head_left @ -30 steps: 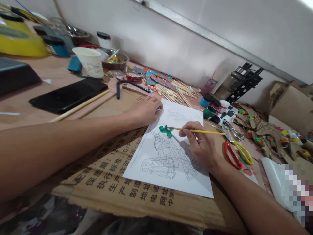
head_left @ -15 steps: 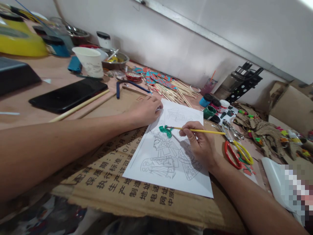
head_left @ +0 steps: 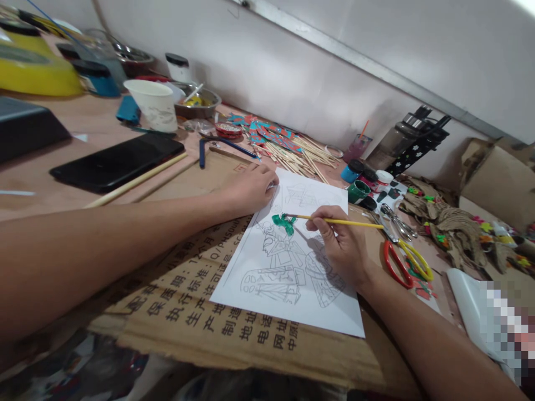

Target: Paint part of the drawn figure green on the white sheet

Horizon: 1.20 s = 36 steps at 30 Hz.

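A yellow-handled paintbrush is pinched in my right hand, its tip touching a patch of wet green paint. That patch lies on a white sheet of paper covered with pencil line drawings. My left hand rests at the sheet's upper left edge, its fingers loosely curled and nothing visible in them. Under the sheet is a piece of cardboard with printed characters. To the right of the sheet stands an uncovered jar of green paint.
Scissors with red and yellow handles lie right of my right hand. A black phone, a paper cup and a wooden stick are on the left. Wooden sticks and a bottle stand along the back.
The brush tip has shifted very slightly left and up over the green patch. My left hand and the sheet stay where they were.
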Each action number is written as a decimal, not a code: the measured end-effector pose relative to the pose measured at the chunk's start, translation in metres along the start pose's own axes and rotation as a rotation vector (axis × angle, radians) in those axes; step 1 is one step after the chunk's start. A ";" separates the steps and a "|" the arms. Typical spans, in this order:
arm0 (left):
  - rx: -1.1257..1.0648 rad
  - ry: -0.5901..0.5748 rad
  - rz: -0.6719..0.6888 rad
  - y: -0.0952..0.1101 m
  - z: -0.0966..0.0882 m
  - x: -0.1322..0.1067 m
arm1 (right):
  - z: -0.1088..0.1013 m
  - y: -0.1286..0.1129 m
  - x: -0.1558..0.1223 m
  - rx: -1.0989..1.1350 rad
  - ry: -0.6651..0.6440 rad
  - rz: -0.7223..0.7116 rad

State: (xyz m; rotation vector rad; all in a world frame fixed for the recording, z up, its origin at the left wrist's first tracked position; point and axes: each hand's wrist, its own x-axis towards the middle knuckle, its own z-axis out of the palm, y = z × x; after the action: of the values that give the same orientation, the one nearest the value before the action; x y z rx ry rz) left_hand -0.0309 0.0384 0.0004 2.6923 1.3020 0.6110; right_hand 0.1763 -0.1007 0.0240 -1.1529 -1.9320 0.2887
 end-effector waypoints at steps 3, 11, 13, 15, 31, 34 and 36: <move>-0.004 -0.011 -0.004 0.002 -0.002 0.000 | 0.001 0.001 0.000 -0.003 -0.016 0.006; 0.001 -0.001 0.009 0.000 0.000 -0.001 | -0.001 0.000 0.000 -0.018 0.001 -0.005; 0.008 0.002 0.003 -0.001 0.001 0.000 | -0.001 0.000 0.000 -0.004 0.013 -0.004; 0.004 0.002 0.001 -0.001 0.001 0.000 | 0.000 0.000 0.000 0.015 0.019 -0.004; 0.030 0.006 -0.009 0.001 0.001 -0.001 | 0.000 0.000 0.001 0.018 -0.009 -0.028; 0.029 -0.004 -0.001 0.001 0.000 0.000 | 0.000 0.000 0.001 0.012 -0.023 -0.030; 0.026 -0.009 0.007 0.002 -0.001 0.000 | 0.000 0.000 0.001 0.003 -0.036 -0.024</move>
State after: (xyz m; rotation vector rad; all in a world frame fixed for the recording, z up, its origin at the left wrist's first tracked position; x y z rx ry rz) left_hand -0.0298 0.0373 0.0019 2.7178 1.3085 0.5860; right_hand 0.1762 -0.1003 0.0245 -1.1283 -1.9751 0.3011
